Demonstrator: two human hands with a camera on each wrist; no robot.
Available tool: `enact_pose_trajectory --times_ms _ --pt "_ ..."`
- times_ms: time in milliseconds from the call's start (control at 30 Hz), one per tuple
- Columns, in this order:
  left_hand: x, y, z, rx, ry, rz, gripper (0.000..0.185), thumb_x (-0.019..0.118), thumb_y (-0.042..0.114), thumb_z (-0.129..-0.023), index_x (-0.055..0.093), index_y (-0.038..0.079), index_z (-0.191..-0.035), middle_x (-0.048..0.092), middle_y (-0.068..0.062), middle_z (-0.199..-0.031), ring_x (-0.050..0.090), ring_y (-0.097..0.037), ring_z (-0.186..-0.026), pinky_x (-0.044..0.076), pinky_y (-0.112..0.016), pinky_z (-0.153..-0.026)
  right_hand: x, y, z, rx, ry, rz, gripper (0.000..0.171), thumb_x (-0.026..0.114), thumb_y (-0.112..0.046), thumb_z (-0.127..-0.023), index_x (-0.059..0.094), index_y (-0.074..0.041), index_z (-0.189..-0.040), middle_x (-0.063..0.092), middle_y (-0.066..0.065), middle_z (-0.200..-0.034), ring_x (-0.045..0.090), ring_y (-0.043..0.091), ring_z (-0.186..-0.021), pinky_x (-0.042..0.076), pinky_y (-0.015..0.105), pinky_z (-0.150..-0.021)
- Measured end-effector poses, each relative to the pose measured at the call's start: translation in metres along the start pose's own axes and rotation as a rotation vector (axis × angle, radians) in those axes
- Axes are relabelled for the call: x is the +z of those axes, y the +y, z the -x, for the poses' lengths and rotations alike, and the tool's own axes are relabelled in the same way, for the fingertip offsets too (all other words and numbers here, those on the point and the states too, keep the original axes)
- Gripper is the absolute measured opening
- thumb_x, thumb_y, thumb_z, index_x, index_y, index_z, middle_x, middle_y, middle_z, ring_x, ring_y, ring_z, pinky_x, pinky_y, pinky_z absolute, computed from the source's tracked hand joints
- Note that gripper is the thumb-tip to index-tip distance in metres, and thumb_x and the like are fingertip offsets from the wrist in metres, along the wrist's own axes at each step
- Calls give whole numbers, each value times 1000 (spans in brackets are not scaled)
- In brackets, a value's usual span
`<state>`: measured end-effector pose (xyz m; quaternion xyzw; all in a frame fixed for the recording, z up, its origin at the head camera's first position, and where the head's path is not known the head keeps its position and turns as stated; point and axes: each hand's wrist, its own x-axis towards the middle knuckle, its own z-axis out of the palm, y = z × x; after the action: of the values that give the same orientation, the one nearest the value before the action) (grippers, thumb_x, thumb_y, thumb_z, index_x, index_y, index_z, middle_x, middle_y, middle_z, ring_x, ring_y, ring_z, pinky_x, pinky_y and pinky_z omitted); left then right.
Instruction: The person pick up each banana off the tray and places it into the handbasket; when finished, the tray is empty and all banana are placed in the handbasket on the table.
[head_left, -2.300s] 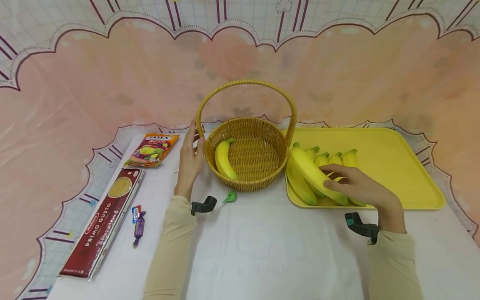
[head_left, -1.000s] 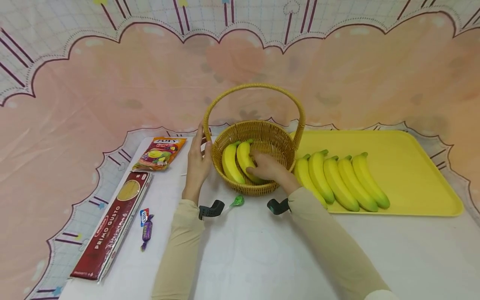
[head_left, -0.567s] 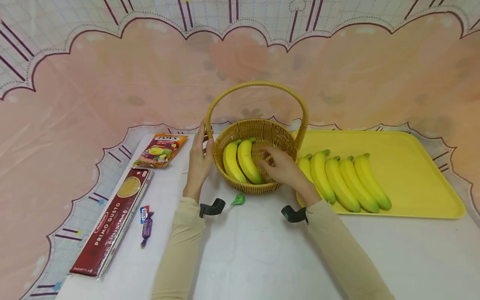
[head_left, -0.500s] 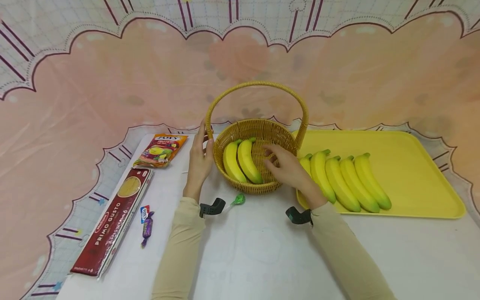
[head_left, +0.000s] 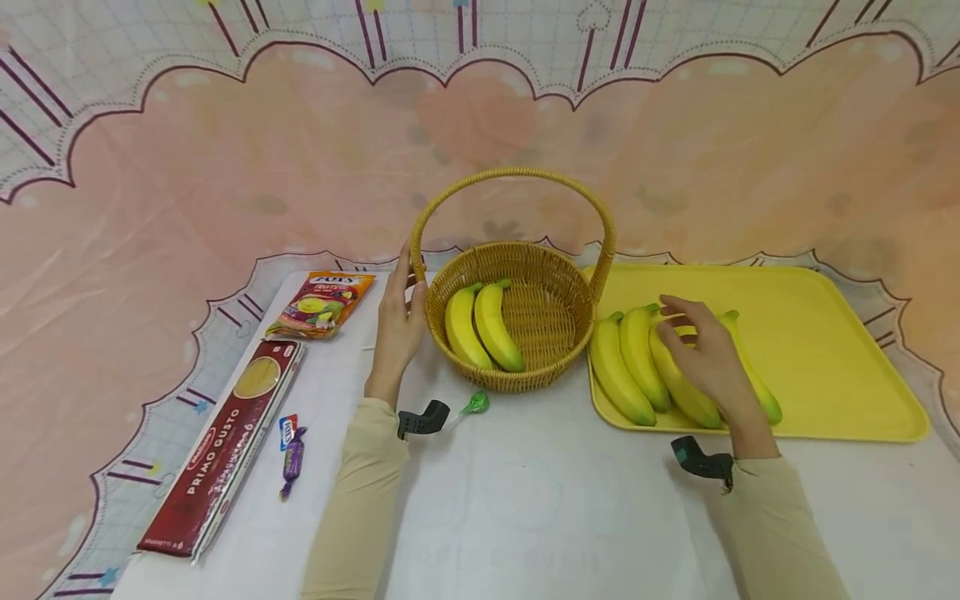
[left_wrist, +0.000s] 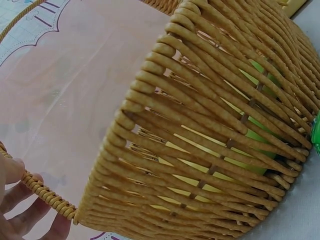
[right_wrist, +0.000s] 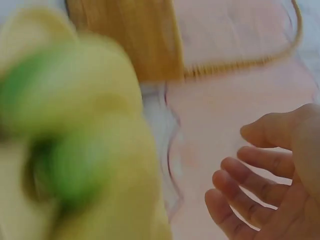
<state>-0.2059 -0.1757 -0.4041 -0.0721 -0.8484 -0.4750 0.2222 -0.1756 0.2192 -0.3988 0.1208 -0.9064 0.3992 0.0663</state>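
Observation:
My left hand (head_left: pixel 396 333) holds the left foot of the handle of the wicker basket (head_left: pixel 547 325); in the left wrist view its thumb and fingers (left_wrist: pixel 30 212) lie on either side of the handle. Two bananas (head_left: pixel 495 329) rest side by side inside the basket, on its left. Over the row of several bananas (head_left: pixel 618 375) on the yellow tray (head_left: pixel 832 367) hovers my right hand (head_left: pixel 708 358), its fingers spread and partly bent with nothing between them. It hides part of the row. The right wrist view shows blurred bananas (right_wrist: pixel 115 165) beside that hand.
On the left of the white table (head_left: pixel 510 517) lie a red spaghetti pack (head_left: pixel 225 450), an orange candy bag (head_left: pixel 322 304) and small wrapped candies (head_left: pixel 292 462). A green lollipop (head_left: pixel 476 403) is just in front of the basket. A patterned cloth (head_left: pixel 300 167) hangs behind.
My right hand brought a banana from the tray into the basket, let go of it beside the other, then moved back right over the tray. My left hand stayed on the handle.

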Motion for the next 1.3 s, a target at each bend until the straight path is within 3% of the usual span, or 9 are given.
enact_pose_trajectory --times_ms 67,167,267,333,400,567,700,933,1300 --pt "0 0 0 -3 -2 -3 55 38 25 -102 17 25 -153 46 -15 -136 50 -33 -121 52 -52 -91 -15 13 6 40 17 33 46 47 -22 -99 43 0 -139 49 23 -129 50 36 -111 37 9 -76" --pt "0 1 1 -1 1 -8 54 38 25 -103 17 24 -153 46 -16 -136 51 -33 -120 52 -52 -90 -33 32 15 91 26 89 47 45 -25 -99 44 3 -137 46 26 -130 49 39 -111 38 12 -75" --pt "0 0 0 4 7 -11 54 38 25 -103 17 23 -153 46 -16 -136 51 -34 -120 52 -52 -90 -43 52 22 148 -9 126 53 43 -30 -100 39 6 -140 41 31 -131 44 45 -114 47 34 -84" --pt "1 -1 1 6 8 -14 54 37 25 -103 18 22 -153 46 -16 -135 51 -34 -120 52 -52 -90 -48 65 27 182 -45 148 58 43 -32 -100 33 8 -142 37 35 -131 41 49 -115 45 53 -86" --pt "1 -1 1 6 5 -13 54 37 25 -103 17 23 -153 46 -16 -135 51 -33 -120 52 -52 -90 -52 76 31 231 -103 159 65 41 -36 -100 25 9 -144 33 37 -132 37 52 -115 39 64 -86" --pt "1 0 2 -9 -1 -13 54 37 24 -103 16 26 -153 46 -14 -135 50 -32 -121 51 -50 -92 -53 91 34 323 -253 160 78 36 -47 -99 13 10 -147 28 39 -135 35 54 -117 38 64 -88" --pt "0 0 3 -18 -4 -14 54 37 24 -103 16 27 -153 45 -14 -137 49 -31 -123 51 -50 -93 -52 93 32 342 -297 153 80 36 -50 -98 12 9 -147 29 40 -138 35 55 -119 36 66 -92" --pt "-1 2 2 -20 -6 -22 55 37 27 -102 16 24 -153 45 -14 -137 49 -32 -123 50 -51 -94 -58 89 32 371 -310 150 80 36 -53 -97 14 4 -149 28 37 -141 35 53 -121 39 65 -92" --pt "-2 4 1 -30 -12 -23 55 38 25 -102 16 25 -153 45 -15 -138 49 -33 -123 50 -52 -93 -67 62 30 268 -246 144 71 44 -48 -97 26 -2 -148 41 29 -136 43 45 -116 46 52 -83"
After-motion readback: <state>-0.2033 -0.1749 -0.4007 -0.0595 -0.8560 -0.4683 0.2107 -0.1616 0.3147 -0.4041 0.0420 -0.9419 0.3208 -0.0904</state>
